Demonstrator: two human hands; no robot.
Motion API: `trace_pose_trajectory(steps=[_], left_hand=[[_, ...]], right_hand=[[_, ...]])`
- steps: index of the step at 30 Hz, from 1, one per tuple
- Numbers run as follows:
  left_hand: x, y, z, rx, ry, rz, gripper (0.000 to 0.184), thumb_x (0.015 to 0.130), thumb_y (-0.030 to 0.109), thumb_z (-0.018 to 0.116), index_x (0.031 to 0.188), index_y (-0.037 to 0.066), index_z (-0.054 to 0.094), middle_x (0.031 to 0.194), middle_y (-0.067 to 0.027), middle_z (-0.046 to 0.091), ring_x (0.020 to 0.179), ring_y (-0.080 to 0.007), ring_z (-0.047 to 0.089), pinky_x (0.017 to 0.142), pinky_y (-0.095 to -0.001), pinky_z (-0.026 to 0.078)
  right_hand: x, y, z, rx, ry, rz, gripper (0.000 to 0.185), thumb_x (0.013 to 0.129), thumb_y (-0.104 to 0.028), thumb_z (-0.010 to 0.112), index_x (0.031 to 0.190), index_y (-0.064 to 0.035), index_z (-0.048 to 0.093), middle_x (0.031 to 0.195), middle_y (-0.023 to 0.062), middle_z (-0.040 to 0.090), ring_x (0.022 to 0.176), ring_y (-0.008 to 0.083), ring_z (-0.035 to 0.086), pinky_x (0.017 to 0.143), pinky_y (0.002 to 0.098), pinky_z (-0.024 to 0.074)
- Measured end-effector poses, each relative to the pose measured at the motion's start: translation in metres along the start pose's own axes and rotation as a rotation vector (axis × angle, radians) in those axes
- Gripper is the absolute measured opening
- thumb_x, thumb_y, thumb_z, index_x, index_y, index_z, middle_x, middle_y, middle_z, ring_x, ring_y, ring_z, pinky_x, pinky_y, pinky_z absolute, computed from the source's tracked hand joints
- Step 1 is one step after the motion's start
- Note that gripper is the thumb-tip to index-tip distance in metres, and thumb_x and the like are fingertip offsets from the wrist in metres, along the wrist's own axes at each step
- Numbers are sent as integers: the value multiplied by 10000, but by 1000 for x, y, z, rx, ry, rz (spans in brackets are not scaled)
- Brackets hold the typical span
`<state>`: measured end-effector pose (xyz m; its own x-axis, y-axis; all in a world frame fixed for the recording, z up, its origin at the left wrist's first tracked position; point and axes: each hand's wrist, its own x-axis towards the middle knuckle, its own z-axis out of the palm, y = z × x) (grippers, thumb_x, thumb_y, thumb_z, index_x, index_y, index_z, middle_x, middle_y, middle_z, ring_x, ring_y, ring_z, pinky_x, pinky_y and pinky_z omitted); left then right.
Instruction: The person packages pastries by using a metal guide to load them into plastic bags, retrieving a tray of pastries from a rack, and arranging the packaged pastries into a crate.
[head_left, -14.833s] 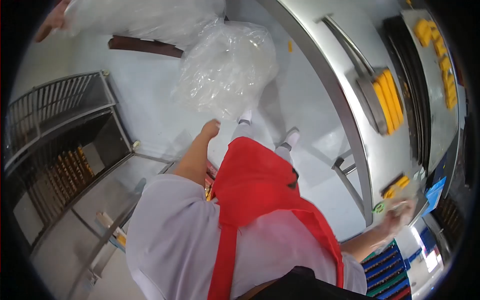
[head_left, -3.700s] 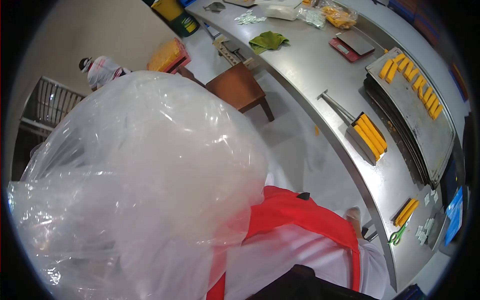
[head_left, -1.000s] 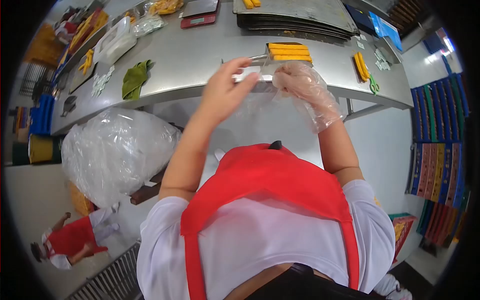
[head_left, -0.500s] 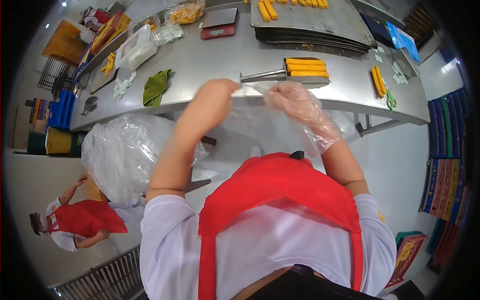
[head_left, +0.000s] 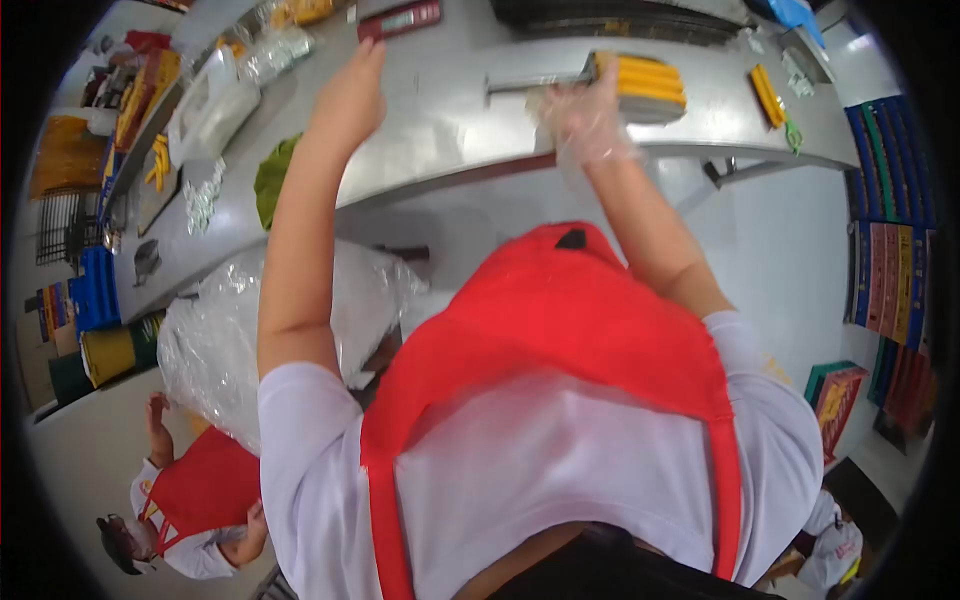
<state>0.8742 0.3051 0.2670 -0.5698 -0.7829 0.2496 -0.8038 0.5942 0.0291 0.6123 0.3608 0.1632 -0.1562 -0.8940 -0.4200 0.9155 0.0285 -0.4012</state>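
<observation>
My left hand [head_left: 352,98] is bare and stretched forward, its fingers extended at the near edge of a red digital scale [head_left: 400,19]; I cannot tell whether they touch it. A loose clear plastic glove covers my right hand [head_left: 588,120]. That hand is at the handle end of a metal scoop [head_left: 652,108], overlapping part of it, and its fingers are blurred. Several yellow sticks [head_left: 640,80] lie side by side in the scoop. The scoop's thin handle [head_left: 530,83] points left along the steel table [head_left: 440,120].
A green cloth [head_left: 274,180] lies left of my arm. Further right are yellow sticks [head_left: 768,95] and green scissors [head_left: 793,137]. Dark stacked trays [head_left: 620,22] stand at the back. A big clear plastic bag [head_left: 235,335] is below the table; another person [head_left: 205,490] is at lower left.
My hands were together at the right glove's cuff and have separated. The left went forward and left to the scale; the right moved forward to the scoop. The view has shifted.
</observation>
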Motion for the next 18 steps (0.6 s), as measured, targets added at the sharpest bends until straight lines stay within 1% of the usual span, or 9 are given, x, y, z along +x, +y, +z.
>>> trace_pose_trajectory(steps=[3,7,9,11,13,14,15,17,18], left_hand=[[7,9,2,-106,-2,40,499,698,-12,467,1196,-33,438,1296,-218,391,1121,-349,454,931,-396,384],[19,18,13,-199,-71,27,570,692,-11,452,1259,3,395,1313,-189,388,1185,-335,397,988,-370,335],[28,28,22,-210,-47,107,567,689,-1,460,1253,-7,398,1310,-194,390,1184,-342,396,992,-366,329],[36,56,16,-250,-46,104,564,684,-3,462,1245,-16,403,1303,-201,396,1183,-345,397,993,-365,328],[51,81,18,-286,-57,90,561,679,-6,464,1237,-25,407,1295,-208,403,1183,-348,397,993,-364,328],[59,92,23,-314,-90,84,560,676,-7,465,1234,-28,409,1293,-213,402,1187,-348,393,994,-364,327],[67,102,27,-338,-127,74,559,674,-9,466,1230,-30,412,1291,-219,401,1192,-348,388,994,-364,327],[83,127,31,-339,-146,73,564,672,-5,468,1233,-27,410,1295,-219,397,1192,-346,390,987,-363,336],[90,140,32,-343,-170,67,568,671,-2,469,1235,-23,409,1299,-220,392,1193,-345,391,980,-362,346]], right_hand=[[-4,-10,7,121,123,-9,964,756,-628,463,1388,-41,32,1452,131,85,1343,277,76,1045,538,114],[-5,-25,-1,81,140,-25,970,764,-609,471,1390,-50,-16,1462,116,55,1349,272,57,1050,531,100],[-3,-40,-14,10,188,12,968,768,-580,495,1390,-53,-27,1462,121,46,1348,276,59,1047,540,104],[-4,-60,-30,-13,166,-31,977,769,-545,524,1382,-20,-27,1456,151,48,1345,292,61,1044,536,127],[-9,-90,-45,-52,216,119,985,770,-496,552,1363,40,-24,1440,192,60,1331,317,90,1032,526,181],[-12,-106,-51,-47,253,138,867,797,-463,519,1324,100,122,1387,230,195,1276,349,225,1016,506,240],[-19,-123,-57,-48,248,132,867,797,-463,519,1324,100,122,1387,230,195,1276,349,225,1016,506,240],[-33,-164,-78,-237,104,127,699,825,-434,465,1253,91,288,1285,226,357,1179,375,366,998,502,284],[-33,-187,-92,-277,212,148,556,842,-406,438,1148,57,415,1132,194,483,1042,341,481,950,474,345]])
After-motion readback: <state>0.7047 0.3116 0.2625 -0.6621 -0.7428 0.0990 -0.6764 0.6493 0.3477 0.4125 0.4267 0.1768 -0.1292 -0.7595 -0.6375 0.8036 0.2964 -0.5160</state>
